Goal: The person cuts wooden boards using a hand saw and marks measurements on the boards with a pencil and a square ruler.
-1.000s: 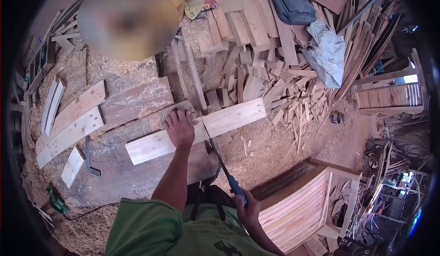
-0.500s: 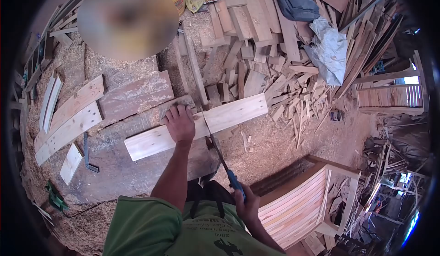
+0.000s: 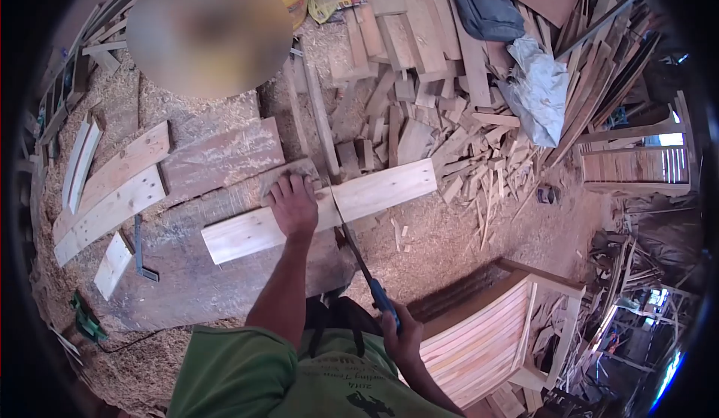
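Observation:
A pale wooden board point(image 3: 386, 188) lies across the front of a worn work surface, its right part jutting past the edge. My left hand point(image 3: 294, 207) presses down on it, fingers curled over the far edge beside a small weathered wood block point(image 3: 298, 169). In my right hand point(image 3: 404, 335) is the blue handle of a handsaw point(image 3: 361, 259), fingers wrapped round it. The saw's blade crosses the board just right of my left hand. How deep the cut goes I cannot make out.
On the left are long planks point(image 3: 112, 216), a short board point(image 3: 114, 266), a try square point(image 3: 140, 249) and a green power tool point(image 3: 88, 318). Slatted furniture point(image 3: 479, 328) stands close on my right. Offcuts point(image 3: 479, 148) are heaped beyond the board. A blurred oval hides the upper left.
The board and my left hand keep their places. The saw and my right hand show hardly any shift, and the camera view has moved very slightly.

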The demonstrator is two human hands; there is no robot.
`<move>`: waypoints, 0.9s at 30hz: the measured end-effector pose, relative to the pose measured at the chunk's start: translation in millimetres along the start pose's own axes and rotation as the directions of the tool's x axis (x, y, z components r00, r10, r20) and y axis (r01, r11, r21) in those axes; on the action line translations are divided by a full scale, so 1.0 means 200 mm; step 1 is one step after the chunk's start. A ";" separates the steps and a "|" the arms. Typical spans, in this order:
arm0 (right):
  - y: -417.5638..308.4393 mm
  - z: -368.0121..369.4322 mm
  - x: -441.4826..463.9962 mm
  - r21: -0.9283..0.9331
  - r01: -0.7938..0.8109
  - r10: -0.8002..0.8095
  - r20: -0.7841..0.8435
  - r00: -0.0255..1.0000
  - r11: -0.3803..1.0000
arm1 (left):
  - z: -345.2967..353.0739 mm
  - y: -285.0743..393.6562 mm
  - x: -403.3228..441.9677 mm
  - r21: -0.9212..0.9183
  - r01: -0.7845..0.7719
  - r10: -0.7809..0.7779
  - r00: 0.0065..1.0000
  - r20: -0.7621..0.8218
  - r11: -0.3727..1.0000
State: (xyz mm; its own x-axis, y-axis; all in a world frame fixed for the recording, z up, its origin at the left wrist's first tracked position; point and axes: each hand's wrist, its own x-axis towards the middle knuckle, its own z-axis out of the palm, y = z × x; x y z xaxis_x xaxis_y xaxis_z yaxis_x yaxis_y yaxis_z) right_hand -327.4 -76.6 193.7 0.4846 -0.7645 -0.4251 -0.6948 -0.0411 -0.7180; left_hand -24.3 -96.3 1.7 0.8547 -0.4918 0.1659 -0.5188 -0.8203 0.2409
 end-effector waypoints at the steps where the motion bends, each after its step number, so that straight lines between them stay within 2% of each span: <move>1: -0.01 0.08 0.13 -0.026 -0.032 0.032 0.004 0.999 0.999 | 0.00 -0.01 0.00 0.004 -0.010 0.010 1.000 -0.013 1.000; 2: -0.03 0.16 0.27 -0.056 -0.059 0.059 0.012 0.998 0.997 | 0.00 -0.02 0.01 0.002 -0.006 0.006 1.000 -0.006 1.000; 3: -0.12 0.26 0.48 0.040 0.004 -0.003 -0.048 0.999 0.999 | -0.01 -0.01 0.00 -0.004 -0.002 0.002 1.000 0.005 1.000; 5: -0.11 0.46 0.88 -0.016 0.128 -0.128 0.004 0.992 0.992 | -0.01 -0.01 0.00 -0.018 -0.001 0.001 1.000 0.000 1.000; 7: -0.17 0.44 0.89 -0.011 0.138 -0.138 0.000 0.990 0.990 | 0.00 -0.01 0.01 -0.028 -0.008 0.007 1.000 -0.011 1.000; 8: -0.19 0.42 0.86 -0.010 0.135 -0.135 -0.003 0.991 0.991 | -0.01 -0.01 0.00 -0.035 -0.013 0.013 1.000 -0.010 0.999; 10: -0.17 0.22 0.48 0.089 0.085 -0.081 -0.040 0.996 0.992 | -0.03 0.00 0.01 -0.038 -0.010 0.010 1.000 0.010 0.999; 12: -0.17 -0.02 0.08 0.071 -0.125 0.122 0.048 0.991 0.990 | -0.04 -0.01 -0.02 -0.035 0.001 0.002 0.998 0.060 0.999; 14: -0.07 -0.05 -0.09 0.049 0.012 -0.009 -0.062 0.998 0.999 | -0.05 0.00 0.00 -0.029 0.025 -0.022 0.996 0.086 0.999; 17: -0.07 0.17 0.31 -0.133 -0.057 0.057 -0.001 0.998 0.989 | -0.01 0.00 0.00 -0.003 -0.003 0.003 1.000 0.007 1.000; 18: -0.11 0.28 0.52 0.048 0.008 -0.006 -0.032 0.999 0.999 | -0.01 -0.02 -0.02 -0.004 -0.007 0.007 1.000 0.004 1.000; 19: -0.10 0.41 0.75 -0.098 0.159 -0.168 -0.093 0.981 0.982 | -0.01 -0.02 -0.01 -0.009 -0.012 0.012 1.000 -0.006 1.000; 20: -0.20 0.47 0.93 -0.056 0.128 -0.130 -0.034 0.991 0.990 | -0.01 -0.01 0.00 -0.018 -0.018 0.018 1.000 -0.018 1.000; 23: -0.16 0.46 0.88 -0.013 0.127 -0.127 -0.001 0.992 0.992 | -0.02 -0.01 0.00 -0.016 -0.006 0.006 1.000 0.019 1.000; 25: -0.15 0.25 0.50 0.090 0.173 -0.165 -0.086 0.982 0.981 | -0.03 0.00 0.01 -0.032 0.003 -0.002 0.999 0.032 0.999; 26: -0.19 0.10 0.29 -0.024 -0.007 0.007 -0.011 1.000 1.000 | -0.03 0.00 0.00 -0.036 0.006 -0.004 0.999 0.049 0.999; 27: -0.12 0.00 0.10 -0.029 -0.108 0.109 0.032 0.994 0.994 | -0.02 -0.01 0.00 -0.025 0.007 -0.006 0.999 0.054 1.000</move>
State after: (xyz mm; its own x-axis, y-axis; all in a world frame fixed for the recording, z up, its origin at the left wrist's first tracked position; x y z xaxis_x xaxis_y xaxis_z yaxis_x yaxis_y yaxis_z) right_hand -300.5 -90.3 203.2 0.4228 -0.7437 -0.5179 -0.7580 0.0230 -0.6518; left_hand -24.4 -93.7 5.9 0.8576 -0.5019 0.1124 -0.5127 -0.8164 0.2658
